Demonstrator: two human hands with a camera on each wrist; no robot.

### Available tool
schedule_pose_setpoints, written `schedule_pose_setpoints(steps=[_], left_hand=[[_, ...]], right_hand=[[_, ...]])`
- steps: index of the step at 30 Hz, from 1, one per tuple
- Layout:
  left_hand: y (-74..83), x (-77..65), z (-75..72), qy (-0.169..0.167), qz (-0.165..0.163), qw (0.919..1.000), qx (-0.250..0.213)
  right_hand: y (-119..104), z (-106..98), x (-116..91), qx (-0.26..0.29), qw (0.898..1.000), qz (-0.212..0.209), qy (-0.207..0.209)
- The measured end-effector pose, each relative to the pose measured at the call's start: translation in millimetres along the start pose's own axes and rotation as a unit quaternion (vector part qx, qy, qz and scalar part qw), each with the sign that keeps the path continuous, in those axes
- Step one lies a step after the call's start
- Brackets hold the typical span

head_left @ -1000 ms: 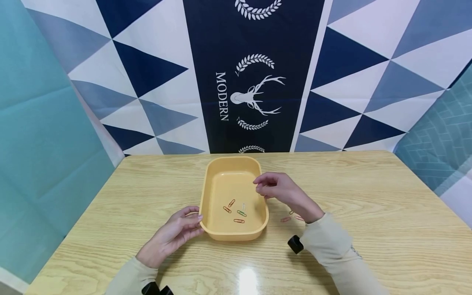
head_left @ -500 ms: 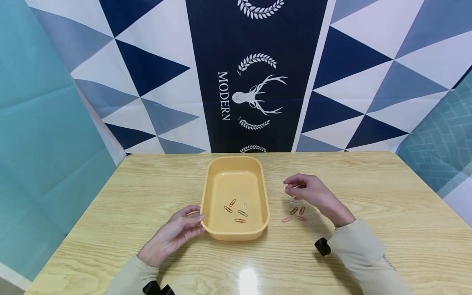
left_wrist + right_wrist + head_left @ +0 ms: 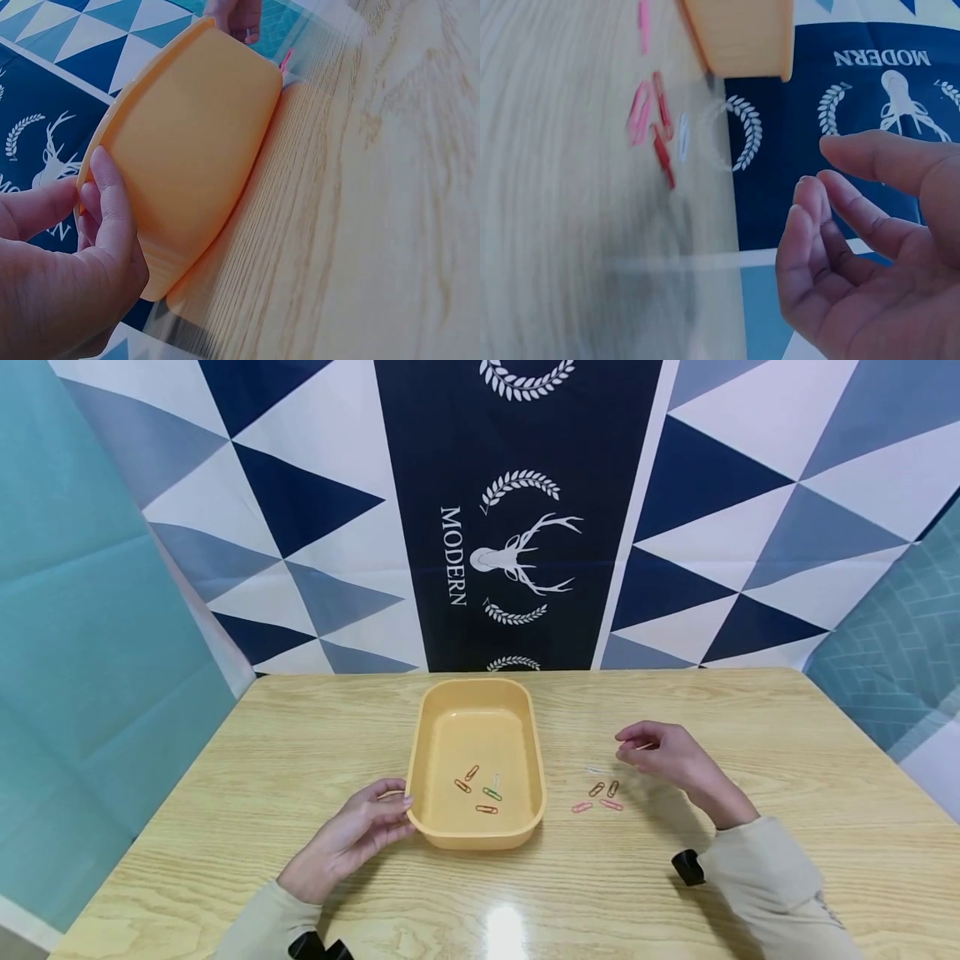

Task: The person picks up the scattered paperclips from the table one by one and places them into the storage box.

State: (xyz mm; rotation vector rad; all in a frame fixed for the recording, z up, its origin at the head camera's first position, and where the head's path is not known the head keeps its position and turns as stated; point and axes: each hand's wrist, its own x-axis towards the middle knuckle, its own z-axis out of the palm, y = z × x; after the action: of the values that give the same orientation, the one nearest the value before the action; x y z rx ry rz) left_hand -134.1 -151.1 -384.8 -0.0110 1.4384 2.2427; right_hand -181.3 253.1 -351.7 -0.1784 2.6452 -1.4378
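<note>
A yellow plastic tray (image 3: pixel 480 842) stands on the table, with several paper clips, such as a green one (image 3: pixel 492 794) and a red one (image 3: pixel 487 809), on its floor. My left hand (image 3: pixel 352 839) pinches its near left rim between thumb and fingers, as the left wrist view shows. To the right of the tray lie loose paper clips: a white one (image 3: pixel 597 770), a red one (image 3: pixel 613 789) and a pink one (image 3: pixel 611 805) among them. My right hand (image 3: pixel 666 757) hovers beyond them to the right, fingers loosely bent, with nothing between thumb and fingertips in the right wrist view.
The wood-grain table (image 3: pixel 300 718) ends at a patterned cloth backdrop (image 3: pixel 517 527) behind the tray. Teal cloth (image 3: pixel 97 660) hangs on the left side. A bright light reflection (image 3: pixel 504 931) shows near the front.
My right hand has moved rightward from the tray's right rim, past the loose paper clips, which now show uncovered. My left hand and the tray have stayed in place.
</note>
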Motion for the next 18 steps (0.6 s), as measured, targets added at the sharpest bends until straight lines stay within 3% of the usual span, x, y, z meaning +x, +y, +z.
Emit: schedule_pose_setpoints(steps=[10, 18], left_hand=[[-1.5, 0.1, 0.0, -0.003, 0.002, 1.0, 0.008], [0.4, -1.9, 1.5, 0.003, -0.001, 1.0, -0.002]], right_hand=[[14, 3, 1, -0.018, 0.999, 0.022, -0.019], [17, 9, 1, -0.07, 0.997, 0.03, -0.014]])
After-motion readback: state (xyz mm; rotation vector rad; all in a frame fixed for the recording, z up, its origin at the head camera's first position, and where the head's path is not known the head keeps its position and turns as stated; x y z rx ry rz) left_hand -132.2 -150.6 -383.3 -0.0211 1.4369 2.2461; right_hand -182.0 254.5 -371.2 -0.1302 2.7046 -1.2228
